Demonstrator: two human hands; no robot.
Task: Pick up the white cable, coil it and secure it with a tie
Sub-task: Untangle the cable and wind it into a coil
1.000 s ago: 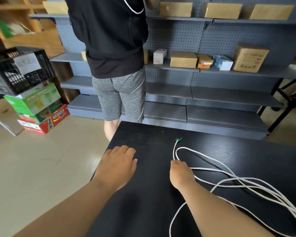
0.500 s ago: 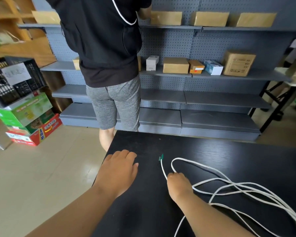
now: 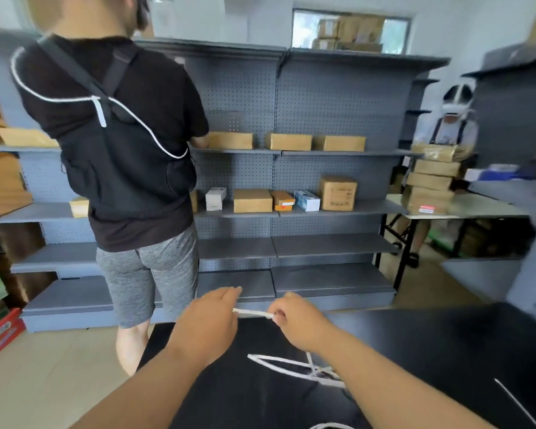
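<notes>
Between the left hand (image 3: 209,323), fingers curled, and the right hand (image 3: 302,325), fingers pinched, a short stretch of the white cable (image 3: 252,313) is held above the black table (image 3: 430,351), on which its loose loops are spread.

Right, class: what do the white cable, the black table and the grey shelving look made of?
The white cable: probably plastic-sheathed, smooth; it bends in loose loops.
The black table: likely wood laminate, matt; no glare, grain unclear.
The grey shelving: likely painted metal; thin shelves, perforated back panels.

white cable (image 3: 252,313) stretched taut, rest looped below.
</notes>
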